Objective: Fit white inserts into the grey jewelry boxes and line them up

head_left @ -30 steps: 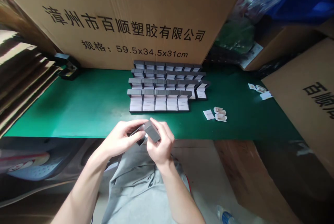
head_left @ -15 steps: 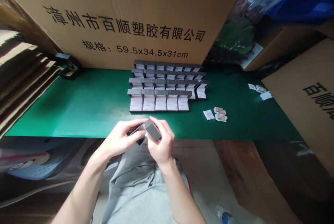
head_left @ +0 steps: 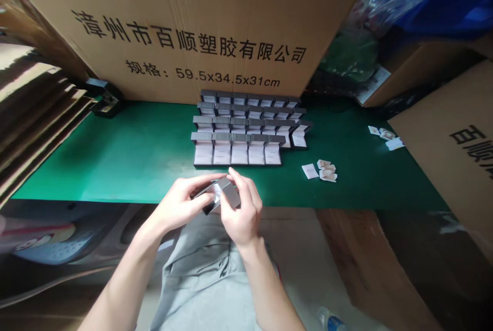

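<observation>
L hand (head_left: 177, 206) and R hand (head_left: 243, 220) together, both clamped on small grey jewelry box (head_left: 231, 196), held just above front edge of table (head_left: 115, 159), lid partly open, white lining (head_left: 216, 192) showing. R fingers (head_left: 235, 179) on lid, L fingers wrapped around other half. Firm two-hand grip w/ even pressure either side of hinge looks best for a box this small. Shell matte grey, squared corners. Beyond it, rows of open grey boxes (head_left: 239, 141) w/ white inserts on green table top, small white cards (head_left: 326, 170) to the right, big cardboard carton (head_left: 173, 22) behind
</observation>
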A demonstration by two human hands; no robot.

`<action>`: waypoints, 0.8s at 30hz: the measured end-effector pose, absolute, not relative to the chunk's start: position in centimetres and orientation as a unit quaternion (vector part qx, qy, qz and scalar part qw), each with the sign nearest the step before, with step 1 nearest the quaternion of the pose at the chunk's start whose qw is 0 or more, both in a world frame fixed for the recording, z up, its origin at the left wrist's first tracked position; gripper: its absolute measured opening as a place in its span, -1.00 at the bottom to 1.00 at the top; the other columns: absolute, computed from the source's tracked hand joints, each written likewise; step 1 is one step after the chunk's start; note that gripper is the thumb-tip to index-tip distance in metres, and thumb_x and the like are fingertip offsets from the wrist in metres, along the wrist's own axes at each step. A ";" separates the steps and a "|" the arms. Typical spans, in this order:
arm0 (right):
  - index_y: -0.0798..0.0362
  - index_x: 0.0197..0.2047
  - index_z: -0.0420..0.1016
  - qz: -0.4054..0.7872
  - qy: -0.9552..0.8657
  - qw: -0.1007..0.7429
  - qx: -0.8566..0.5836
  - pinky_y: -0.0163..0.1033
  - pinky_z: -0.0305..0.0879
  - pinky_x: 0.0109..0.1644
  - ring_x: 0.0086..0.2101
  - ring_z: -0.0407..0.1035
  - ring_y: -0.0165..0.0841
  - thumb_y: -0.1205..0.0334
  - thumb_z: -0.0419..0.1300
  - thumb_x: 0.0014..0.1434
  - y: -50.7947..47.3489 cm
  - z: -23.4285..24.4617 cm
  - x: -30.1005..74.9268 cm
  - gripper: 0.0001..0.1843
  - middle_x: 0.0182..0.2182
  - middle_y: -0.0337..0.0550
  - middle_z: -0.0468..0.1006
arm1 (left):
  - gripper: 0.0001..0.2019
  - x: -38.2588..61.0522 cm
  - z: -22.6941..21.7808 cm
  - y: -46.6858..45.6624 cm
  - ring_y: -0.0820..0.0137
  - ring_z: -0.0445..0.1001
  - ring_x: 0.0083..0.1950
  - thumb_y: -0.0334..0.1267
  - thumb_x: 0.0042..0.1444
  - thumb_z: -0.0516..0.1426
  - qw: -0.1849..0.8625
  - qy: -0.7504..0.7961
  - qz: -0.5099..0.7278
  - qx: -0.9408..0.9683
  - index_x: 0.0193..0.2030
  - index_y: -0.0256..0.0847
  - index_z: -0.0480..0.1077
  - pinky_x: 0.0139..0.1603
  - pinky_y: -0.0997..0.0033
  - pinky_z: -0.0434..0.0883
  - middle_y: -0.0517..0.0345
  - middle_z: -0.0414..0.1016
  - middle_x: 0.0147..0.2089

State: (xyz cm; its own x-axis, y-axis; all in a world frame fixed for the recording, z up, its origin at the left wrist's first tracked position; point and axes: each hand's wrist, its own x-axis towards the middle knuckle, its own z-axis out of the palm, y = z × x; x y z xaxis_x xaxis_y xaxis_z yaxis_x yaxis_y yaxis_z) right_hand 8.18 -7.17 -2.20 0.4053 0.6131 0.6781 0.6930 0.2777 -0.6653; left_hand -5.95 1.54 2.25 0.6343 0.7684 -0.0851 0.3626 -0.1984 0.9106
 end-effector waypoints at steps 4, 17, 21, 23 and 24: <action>0.01 0.27 0.51 0.002 -0.573 0.556 -0.602 -0.13 0.62 0.06 -0.07 0.62 -0.22 0.35 0.22 0.39 -7.4 -1.6 9.0 -0.59 -0.06 0.02 0.71 | -0.45 -5.9 2.2 1.5 0.25 0.64 -0.29 -0.19 0.15 0.21 0.489 0.382 0.207 0.756 0.30 -0.23 0.53 -0.26 0.40 0.56 0.11 0.71 -0.27; 0.01 0.32 0.51 0.006 -0.579 0.527 -0.622 -0.20 0.59 0.12 -0.02 0.64 -0.24 0.46 0.10 0.40 -7.5 -1.7 9.5 -0.51 0.02 0.00 0.72 | -0.73 -5.7 0.0 0.0 0.26 0.71 -0.14 -0.25 0.21 0.23 0.322 0.407 0.347 0.781 0.01 -0.19 0.64 -0.04 0.36 0.62 0.07 0.76 -0.04; 0.05 0.30 0.52 0.000 -0.568 0.531 -0.629 -0.22 0.60 0.12 0.01 0.64 -0.26 0.45 0.09 0.40 -7.3 -1.9 9.5 -0.53 0.05 0.01 0.72 | -0.74 -5.4 -0.2 0.0 0.22 0.74 -0.03 -0.25 0.24 0.20 0.278 0.383 0.382 0.794 0.02 -0.18 0.63 0.08 0.28 0.65 0.04 0.75 0.05; 0.06 0.28 0.54 -0.008 -0.557 0.529 -0.640 -0.23 0.61 0.10 -0.01 0.65 -0.27 0.43 0.06 0.41 -7.1 -2.1 9.4 -0.54 0.04 0.01 0.73 | -0.71 -5.2 -0.5 0.0 0.23 0.75 -0.03 -0.25 0.25 0.21 0.255 0.355 0.393 0.809 0.07 -0.18 0.62 0.08 0.30 0.66 0.02 0.75 0.07; 0.07 0.27 0.55 -0.012 -0.551 0.530 -0.644 -0.24 0.62 0.08 -0.02 0.65 -0.28 0.43 0.05 0.42 -7.1 -2.2 9.4 -0.55 0.02 0.00 0.73 | -0.70 -5.2 -0.7 0.1 0.25 0.75 -0.05 -0.26 0.26 0.21 0.246 0.345 0.391 0.817 0.10 -0.19 0.61 0.06 0.32 0.66 0.02 0.75 0.06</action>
State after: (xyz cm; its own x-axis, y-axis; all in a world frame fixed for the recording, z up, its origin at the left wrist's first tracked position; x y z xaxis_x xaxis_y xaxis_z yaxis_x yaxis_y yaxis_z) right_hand 9.40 -7.06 -2.24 0.3921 0.6973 0.6000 0.7229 0.1698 -0.6697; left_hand -5.20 0.05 -0.69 0.4568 0.7556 0.4695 0.3706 -0.6414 0.6717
